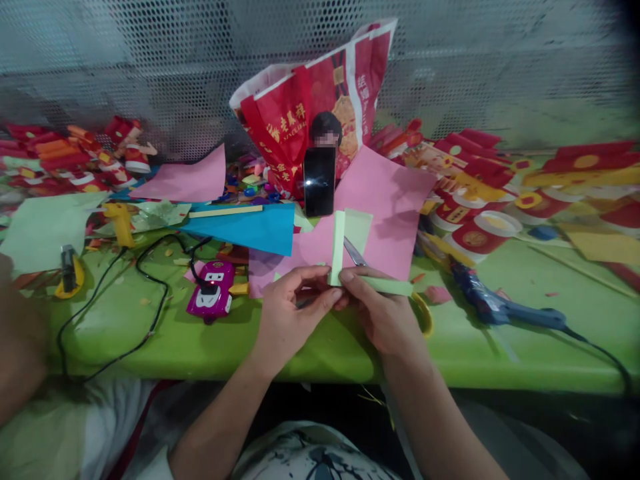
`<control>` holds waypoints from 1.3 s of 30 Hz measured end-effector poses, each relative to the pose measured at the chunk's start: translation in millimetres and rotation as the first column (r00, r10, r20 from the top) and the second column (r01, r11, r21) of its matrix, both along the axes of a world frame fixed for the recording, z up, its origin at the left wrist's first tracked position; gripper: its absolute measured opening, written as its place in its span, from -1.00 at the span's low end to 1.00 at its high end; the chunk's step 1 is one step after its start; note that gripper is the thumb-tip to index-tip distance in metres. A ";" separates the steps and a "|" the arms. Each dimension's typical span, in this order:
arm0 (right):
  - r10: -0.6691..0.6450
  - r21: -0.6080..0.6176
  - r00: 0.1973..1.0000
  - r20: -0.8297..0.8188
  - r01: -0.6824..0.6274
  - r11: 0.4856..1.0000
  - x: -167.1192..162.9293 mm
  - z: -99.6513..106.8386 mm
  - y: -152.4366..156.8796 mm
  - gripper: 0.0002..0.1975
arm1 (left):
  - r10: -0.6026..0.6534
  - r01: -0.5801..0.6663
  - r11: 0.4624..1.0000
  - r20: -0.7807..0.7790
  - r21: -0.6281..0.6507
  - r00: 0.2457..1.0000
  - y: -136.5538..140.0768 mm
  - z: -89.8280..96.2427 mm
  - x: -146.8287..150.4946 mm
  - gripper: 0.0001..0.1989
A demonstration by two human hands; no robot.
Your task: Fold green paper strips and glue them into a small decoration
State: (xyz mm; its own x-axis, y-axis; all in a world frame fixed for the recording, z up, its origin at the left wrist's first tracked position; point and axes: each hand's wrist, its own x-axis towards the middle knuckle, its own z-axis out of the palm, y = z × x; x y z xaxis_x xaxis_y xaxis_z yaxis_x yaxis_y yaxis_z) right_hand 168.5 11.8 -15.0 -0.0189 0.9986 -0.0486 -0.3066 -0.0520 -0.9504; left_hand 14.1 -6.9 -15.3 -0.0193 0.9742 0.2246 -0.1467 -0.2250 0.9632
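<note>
Right hand [383, 310] first: thumb and fingers closed on the foot of a pale green strip [338, 247], one length upright, another reaching off to the right beyond the knuckles. Left hand [295, 300] meets it there, thumb and forefinger bent in, tips pinching the same foot; I note a small hollow between them farther back. Scissors [354, 252] sit at the right hand, blade angled up behind the strip, yellow loop showing just right of the hand. Farther out, a pink sheet [385, 193], then a phone [320, 183] standing before a red bag [285, 113]; a glue gun [500, 308] lies right on the green table [210, 353], a purple socket block [213, 303] left. My worries: paper this thin could crease or tear if the two pinches pull unevenly, and the blade is near enough to nick it, or a finger, should the right hand twist. I can't tell whether the strip is one folded piece or two, nor whether hidden right fingers hold the scissors. Another person's arm [20, 333], far left, is blurred and cut off.
</note>
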 end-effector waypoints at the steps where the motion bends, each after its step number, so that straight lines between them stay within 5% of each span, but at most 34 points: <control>1: 0.001 -0.006 1.000 0.000 -0.001 1.000 0.0 0.7 0.0 -0.75 | 0.001 -0.001 1.000 0.004 0.003 1.000 0.0 0.5 0.0 -0.74; 22: 0.078 0.012 0.996 -0.047 -0.077 0.997 3.9 -4.8 -0.5 -0.74 | 0.001 0.009 0.990 -0.070 0.144 0.998 -0.5 -4.0 -3.1 -0.74; 26: -0.046 0.134 0.994 0.096 0.033 0.990 1.7 -0.7 -3.9 -0.81 | 0.015 -0.016 0.999 0.025 0.037 1.000 0.2 -2.8 -0.5 -0.60; 32: -0.131 0.290 0.968 0.217 0.064 0.955 -3.9 5.8 -11.4 -0.88 | -0.064 0.076 0.995 0.158 -0.068 0.985 7.6 -2.5 -4.5 -0.82; 35: -0.030 0.288 0.979 0.204 -0.031 0.957 -1.4 4.9 -12.3 -0.83 | -0.036 0.066 0.994 0.291 -0.091 0.956 9.6 -2.2 -8.4 -0.90; 39: 0.107 0.222 0.993 -0.041 -0.095 0.970 5.4 3.0 -8.6 -0.64 | -0.055 0.183 0.963 0.524 -0.196 0.850 9.3 3.6 -13.0 -0.87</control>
State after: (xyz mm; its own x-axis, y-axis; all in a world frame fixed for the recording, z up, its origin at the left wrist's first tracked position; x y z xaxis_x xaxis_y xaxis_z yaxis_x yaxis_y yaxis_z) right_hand 173.9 3.2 -12.1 -0.1165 0.9776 0.1751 -0.3602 0.1227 -0.9248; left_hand 1.1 2.4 -11.6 0.0505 0.9986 -0.0148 -0.6419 0.0438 0.7655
